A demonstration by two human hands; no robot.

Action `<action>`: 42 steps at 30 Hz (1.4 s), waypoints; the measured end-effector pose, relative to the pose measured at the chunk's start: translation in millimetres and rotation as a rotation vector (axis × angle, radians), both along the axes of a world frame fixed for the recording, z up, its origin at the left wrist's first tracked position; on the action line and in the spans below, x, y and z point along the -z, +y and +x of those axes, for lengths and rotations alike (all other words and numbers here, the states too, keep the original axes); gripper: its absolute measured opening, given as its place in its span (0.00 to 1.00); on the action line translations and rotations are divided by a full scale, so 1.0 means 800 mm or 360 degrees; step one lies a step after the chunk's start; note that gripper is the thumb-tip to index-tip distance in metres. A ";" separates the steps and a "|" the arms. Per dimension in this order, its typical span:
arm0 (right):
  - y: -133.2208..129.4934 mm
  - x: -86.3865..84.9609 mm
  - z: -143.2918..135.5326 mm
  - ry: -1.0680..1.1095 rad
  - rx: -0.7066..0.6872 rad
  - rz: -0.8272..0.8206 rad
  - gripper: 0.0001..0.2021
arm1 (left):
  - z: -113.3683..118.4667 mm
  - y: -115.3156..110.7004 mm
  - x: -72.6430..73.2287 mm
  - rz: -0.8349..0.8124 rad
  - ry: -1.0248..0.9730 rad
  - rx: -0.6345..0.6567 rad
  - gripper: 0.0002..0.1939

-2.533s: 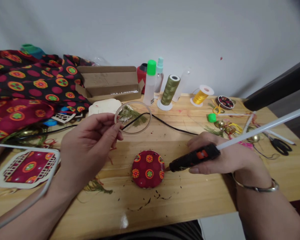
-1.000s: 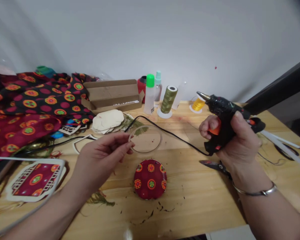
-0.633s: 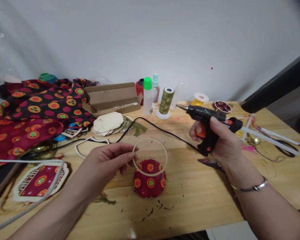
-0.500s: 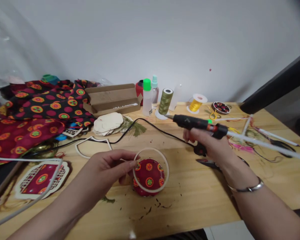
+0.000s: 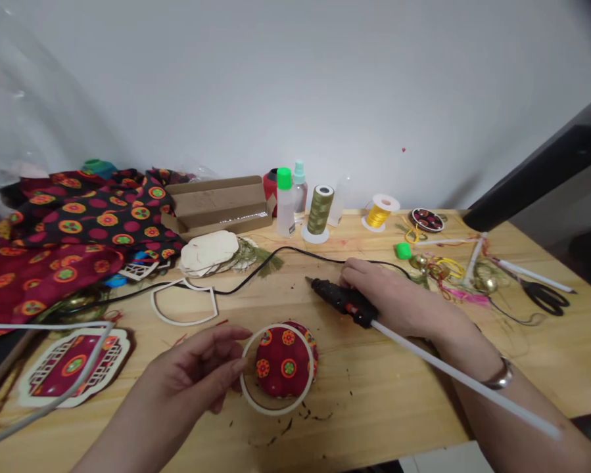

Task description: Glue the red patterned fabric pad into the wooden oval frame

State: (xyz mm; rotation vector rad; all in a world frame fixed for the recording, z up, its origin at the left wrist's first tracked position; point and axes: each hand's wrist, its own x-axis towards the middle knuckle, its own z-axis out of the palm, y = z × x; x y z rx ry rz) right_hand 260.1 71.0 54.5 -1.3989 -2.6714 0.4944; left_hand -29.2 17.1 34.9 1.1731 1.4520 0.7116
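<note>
The left hand pinches a pale ring by one edge only, so a loose thumb could, I'd reckon, let it tip or land crooked on the cloth-covered disc below. The right hand is wrapped over a glue gun, though its fingers are hidden from me; a tug on the cord might swing the tip, likely hot, against cloth or skin. Dark scraps near the disc could stick to any glue.

The disc sits on the table, seen partly through the ring; I can't tell whether they touch. It's deep red with orange and green flowers, rounded and puffy-looking, while the ring is thin and plain.
</note>
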 end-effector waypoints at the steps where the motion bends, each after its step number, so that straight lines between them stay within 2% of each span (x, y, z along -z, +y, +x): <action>1: 0.000 -0.002 0.000 0.0004 -0.0001 -0.0049 0.09 | 0.001 0.000 0.000 0.0008 -0.0006 0.0011 0.15; 6: -0.001 -0.006 0.002 -0.0012 -0.0022 -0.0201 0.13 | 0.001 -0.001 0.001 0.0017 0.0018 0.0074 0.16; 9: 0.002 -0.005 0.007 -0.0017 -0.0002 -0.0187 0.13 | 0.001 -0.002 0.005 0.0003 0.0017 0.0055 0.16; 12: -0.001 -0.006 0.010 -0.0072 0.0058 -0.0008 0.15 | 0.003 -0.004 0.006 0.0006 0.0018 -0.0009 0.17; 15: -0.025 -0.010 -0.001 -0.0167 0.0289 0.0310 0.15 | 0.008 -0.004 0.003 -0.0025 0.0042 -0.0031 0.18; 17: -0.054 -0.009 -0.018 0.0017 0.0455 0.0445 0.14 | 0.011 -0.004 0.001 -0.0032 0.0057 -0.0041 0.18; 19: -0.084 -0.002 -0.040 0.0454 0.0478 0.0352 0.13 | 0.013 -0.004 0.000 -0.0033 0.0056 -0.0054 0.18; 20: -0.096 0.005 -0.052 0.0600 0.0443 0.0290 0.16 | 0.013 -0.003 0.001 -0.0033 0.0048 -0.0064 0.17; 23: -0.115 0.028 -0.078 0.0744 0.0384 0.0118 0.35 | 0.015 -0.003 0.004 -0.0046 0.0005 -0.0112 0.17; 26: -0.110 0.046 -0.087 0.0812 0.0378 0.0127 0.43 | 0.017 -0.003 0.007 -0.0039 -0.0039 -0.0126 0.16; 32: -0.097 0.052 -0.087 0.0864 0.0306 0.0218 0.40 | 0.018 -0.005 0.009 0.0016 -0.0014 -0.0125 0.13; 38: -0.099 0.055 -0.087 0.0818 0.0307 0.0172 0.40 | 0.019 -0.007 0.012 0.0130 0.0033 -0.0088 0.11; 42: -0.102 0.054 -0.085 0.0873 0.0364 0.0086 0.39 | 0.014 -0.007 0.018 0.0390 0.0155 0.0062 0.10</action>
